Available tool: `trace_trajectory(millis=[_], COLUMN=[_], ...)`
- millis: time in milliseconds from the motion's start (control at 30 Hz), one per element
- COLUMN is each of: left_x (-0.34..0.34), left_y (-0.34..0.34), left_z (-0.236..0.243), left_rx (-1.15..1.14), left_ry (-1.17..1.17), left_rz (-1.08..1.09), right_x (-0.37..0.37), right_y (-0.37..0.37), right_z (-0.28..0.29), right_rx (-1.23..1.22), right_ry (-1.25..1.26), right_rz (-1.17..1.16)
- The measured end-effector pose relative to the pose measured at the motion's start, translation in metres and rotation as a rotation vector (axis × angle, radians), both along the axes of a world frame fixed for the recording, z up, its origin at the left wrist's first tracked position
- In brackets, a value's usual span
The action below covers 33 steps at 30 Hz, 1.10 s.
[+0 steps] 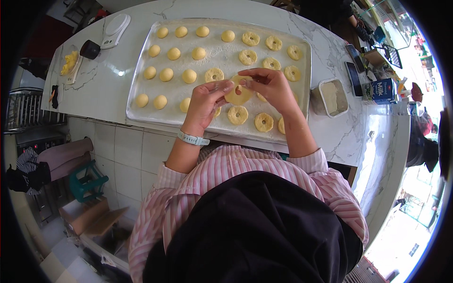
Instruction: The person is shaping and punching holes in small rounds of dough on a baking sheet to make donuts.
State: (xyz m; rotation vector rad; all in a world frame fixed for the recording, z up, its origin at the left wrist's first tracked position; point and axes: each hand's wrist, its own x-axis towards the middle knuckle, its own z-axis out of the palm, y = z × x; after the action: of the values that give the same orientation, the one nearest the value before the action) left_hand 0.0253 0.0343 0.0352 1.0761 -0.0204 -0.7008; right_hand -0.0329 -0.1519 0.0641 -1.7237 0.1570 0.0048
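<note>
Between my two hands, above the middle of a large floured baking tray [133, 89], is a flat ring of pale dough [239, 95] with a hole in its centre. My left hand [206, 100] pinches its left edge, fingers closed. On the opposite edge my right hand [270, 85] grips it between thumb and fingers. Round dough balls [166, 74] stand in rows on the tray's left part. Flattened dough rings [247, 57] with small holes lie on the right part, and another dough ring [237, 114] lies just below my hands. My hands and forearms hide some pieces.
Right of the tray stands a square metal container of flour [330, 96], with phones [353, 79] and a blue carton [380, 91] beyond. At the far left are a white kitchen scale [116, 29], a dark cup [89, 49] and something yellow in a clear bowl [70, 63].
</note>
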Motion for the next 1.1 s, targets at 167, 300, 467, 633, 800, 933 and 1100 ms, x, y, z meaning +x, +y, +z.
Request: trace_trajectory(millis=[167,300,467,633,800,933,1100], left_x=[0.003,0.005,0.012,0.017,0.025,0.024,0.021], left_y=[0.0,0.002,0.003,0.0,-0.001,-0.005,-0.006], left_z=[0.003,0.003,0.003,0.003,0.004,-0.001,-0.001], left_rx=[0.036,0.024,0.022,0.055,0.054,0.03,0.048], left_ry=[-0.012,-0.006,-0.014,-0.002,0.003,0.014,0.038], left_rz=[0.057,-0.036,0.017,-0.027,0.015,-0.051,-0.002], right_x=[0.003,0.007,0.014,0.022,0.029,0.026,0.017], right_y=[0.001,-0.001,0.0,-0.003,-0.003,-0.006,-0.007], right_z=[0.001,-0.001,-0.002,-0.001,0.001,0.001,-0.002], right_rx=[0.038,-0.032,0.061,0.045,-0.002,-0.014,0.117], right_ry=[0.012,-0.002,-0.024,-0.071,-0.021,-0.04,0.007], right_rz=[0.03,-0.03,0.082,0.103,0.093,0.081,0.021])
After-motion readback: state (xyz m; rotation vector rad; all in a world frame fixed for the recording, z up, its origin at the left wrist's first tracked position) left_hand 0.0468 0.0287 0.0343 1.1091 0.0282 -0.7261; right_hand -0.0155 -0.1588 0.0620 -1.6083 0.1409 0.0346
